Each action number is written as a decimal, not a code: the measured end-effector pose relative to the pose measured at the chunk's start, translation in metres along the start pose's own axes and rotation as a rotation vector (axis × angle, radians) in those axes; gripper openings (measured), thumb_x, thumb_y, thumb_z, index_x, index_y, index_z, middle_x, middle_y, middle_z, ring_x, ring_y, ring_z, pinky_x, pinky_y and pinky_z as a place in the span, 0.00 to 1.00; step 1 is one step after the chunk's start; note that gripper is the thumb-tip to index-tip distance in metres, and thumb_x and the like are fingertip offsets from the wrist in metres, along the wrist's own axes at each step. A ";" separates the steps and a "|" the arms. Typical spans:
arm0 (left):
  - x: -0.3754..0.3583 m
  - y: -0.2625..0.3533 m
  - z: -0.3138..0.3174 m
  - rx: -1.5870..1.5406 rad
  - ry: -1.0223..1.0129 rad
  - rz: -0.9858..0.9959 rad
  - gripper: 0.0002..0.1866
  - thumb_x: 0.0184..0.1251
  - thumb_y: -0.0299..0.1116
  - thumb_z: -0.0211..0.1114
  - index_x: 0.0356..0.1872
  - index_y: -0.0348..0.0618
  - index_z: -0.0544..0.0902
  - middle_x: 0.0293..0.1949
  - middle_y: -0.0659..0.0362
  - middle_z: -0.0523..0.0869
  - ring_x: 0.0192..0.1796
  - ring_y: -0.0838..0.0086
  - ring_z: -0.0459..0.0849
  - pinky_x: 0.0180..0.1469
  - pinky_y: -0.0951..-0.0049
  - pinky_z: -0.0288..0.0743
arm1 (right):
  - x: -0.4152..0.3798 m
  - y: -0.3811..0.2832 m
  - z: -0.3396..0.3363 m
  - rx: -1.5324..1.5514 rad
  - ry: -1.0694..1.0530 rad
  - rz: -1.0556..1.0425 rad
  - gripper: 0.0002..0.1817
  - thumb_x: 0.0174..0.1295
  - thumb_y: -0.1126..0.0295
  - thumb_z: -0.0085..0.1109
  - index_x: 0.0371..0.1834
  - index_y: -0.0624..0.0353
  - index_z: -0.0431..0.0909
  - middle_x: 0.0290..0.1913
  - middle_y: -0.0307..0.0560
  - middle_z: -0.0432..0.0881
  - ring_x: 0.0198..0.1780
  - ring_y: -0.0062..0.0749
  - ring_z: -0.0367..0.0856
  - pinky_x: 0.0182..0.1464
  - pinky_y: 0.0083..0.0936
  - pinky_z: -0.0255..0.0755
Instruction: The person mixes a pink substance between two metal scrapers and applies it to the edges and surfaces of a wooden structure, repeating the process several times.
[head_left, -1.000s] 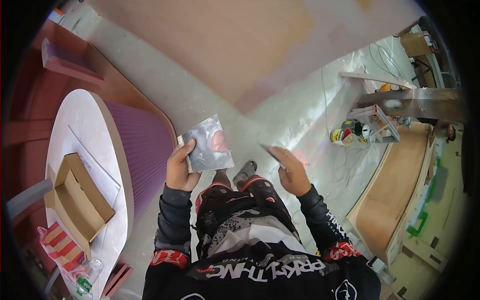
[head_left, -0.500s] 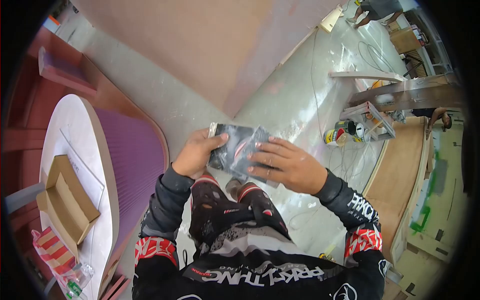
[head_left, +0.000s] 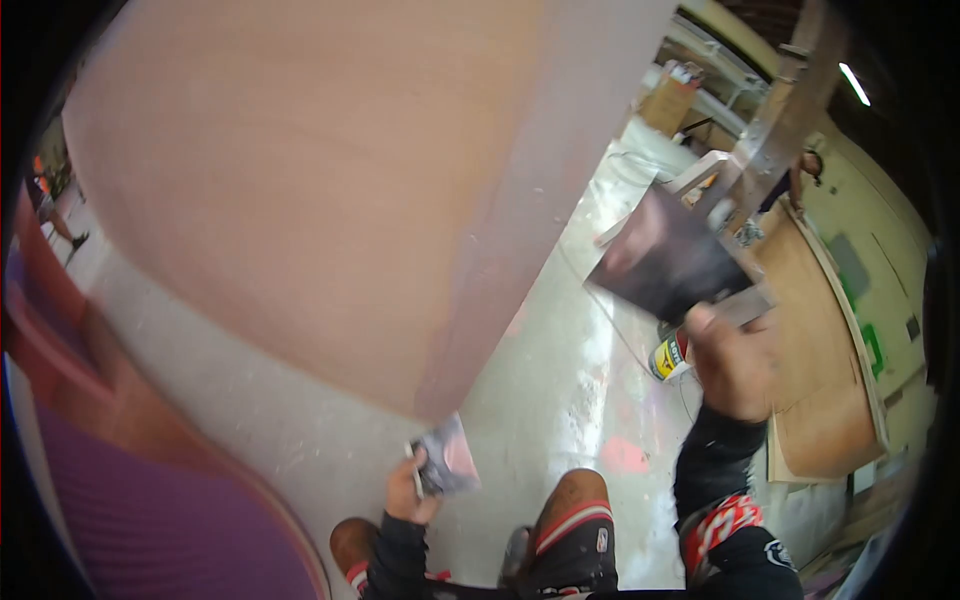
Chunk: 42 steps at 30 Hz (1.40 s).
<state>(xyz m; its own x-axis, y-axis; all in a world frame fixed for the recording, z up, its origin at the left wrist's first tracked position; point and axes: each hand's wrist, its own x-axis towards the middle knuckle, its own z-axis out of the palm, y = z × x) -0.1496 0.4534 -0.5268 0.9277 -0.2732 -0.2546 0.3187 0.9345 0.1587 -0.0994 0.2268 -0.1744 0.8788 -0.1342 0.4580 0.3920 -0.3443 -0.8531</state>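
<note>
My right hand is raised on the right, its thumb and fingers clamped on the lower edge of a flat, dark square spreader. A blurred pinkish patch shows on the spreader's face. Low in the middle, my left hand grips a smaller-looking flat grey spreader plate with a pink patch on it. The two plates are well apart. Just beyond the left plate is the lower corner of a big pinkish curved panel. Motion smears the right hand and its spreader.
A purple ribbed curved piece fills the lower left. Paint cans stand on the smeared grey floor at right, near a curved wooden panel. One person leans over it; another is far left.
My hands have separated: the right lifted one plate up and to the right, the left stayed lower with the other. The view has tilted up toward the big panel.
</note>
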 end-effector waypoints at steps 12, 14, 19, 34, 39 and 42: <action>0.072 -0.035 -0.156 0.154 -0.115 -0.074 0.20 0.68 0.35 0.56 0.60 0.46 0.72 0.55 0.57 0.81 0.56 0.59 0.82 0.56 0.45 0.75 | 0.017 -0.053 0.082 -1.114 0.324 -1.383 0.28 0.53 0.87 0.49 0.60 0.61 0.75 0.59 0.53 0.78 0.58 0.51 0.77 0.61 0.39 0.70; 0.076 -0.032 -0.164 0.126 -0.077 -0.041 0.20 0.68 0.34 0.56 0.60 0.47 0.72 0.55 0.58 0.81 0.56 0.59 0.82 0.56 0.44 0.74 | 0.038 -0.052 0.087 -1.242 0.480 -1.421 0.27 0.53 0.84 0.53 0.60 0.59 0.75 0.59 0.50 0.78 0.59 0.49 0.77 0.61 0.38 0.69; 0.076 -0.030 -0.164 0.138 -0.049 -0.043 0.21 0.68 0.36 0.56 0.61 0.46 0.72 0.57 0.55 0.81 0.60 0.54 0.79 0.61 0.41 0.72 | 0.061 -0.025 0.095 -1.319 0.640 -1.340 0.21 0.59 0.71 0.54 0.57 0.57 0.77 0.57 0.47 0.78 0.59 0.43 0.76 0.61 0.43 0.66; 0.088 0.003 -0.168 0.181 0.004 0.039 0.18 0.70 0.36 0.55 0.58 0.45 0.72 0.51 0.55 0.82 0.53 0.55 0.83 0.52 0.42 0.76 | 0.076 -0.049 0.080 -1.269 0.529 -1.436 0.20 0.55 0.77 0.54 0.53 0.52 0.80 0.50 0.44 0.82 0.49 0.45 0.80 0.52 0.40 0.71; 0.111 0.003 -0.189 0.196 0.001 0.008 0.18 0.68 0.36 0.56 0.58 0.47 0.73 0.54 0.55 0.81 0.57 0.55 0.81 0.59 0.40 0.72 | 0.069 -0.081 0.088 -1.398 0.273 -0.921 0.24 0.55 0.73 0.54 0.59 0.58 0.76 0.58 0.55 0.77 0.61 0.49 0.73 0.65 0.38 0.63; 0.109 0.003 -0.185 0.220 0.039 0.015 0.19 0.68 0.37 0.57 0.58 0.48 0.73 0.53 0.56 0.81 0.56 0.55 0.81 0.57 0.43 0.74 | 0.092 -0.053 0.080 -1.435 0.421 -1.204 0.25 0.54 0.79 0.52 0.58 0.52 0.78 0.56 0.46 0.80 0.56 0.48 0.78 0.57 0.40 0.73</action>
<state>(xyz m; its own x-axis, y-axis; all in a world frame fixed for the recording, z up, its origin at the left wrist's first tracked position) -0.0831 0.4689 -0.7305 0.9256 -0.2469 -0.2869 0.3441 0.8649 0.3655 -0.0170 0.3072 -0.1072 0.1564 0.6168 0.7714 -0.0256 -0.7782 0.6275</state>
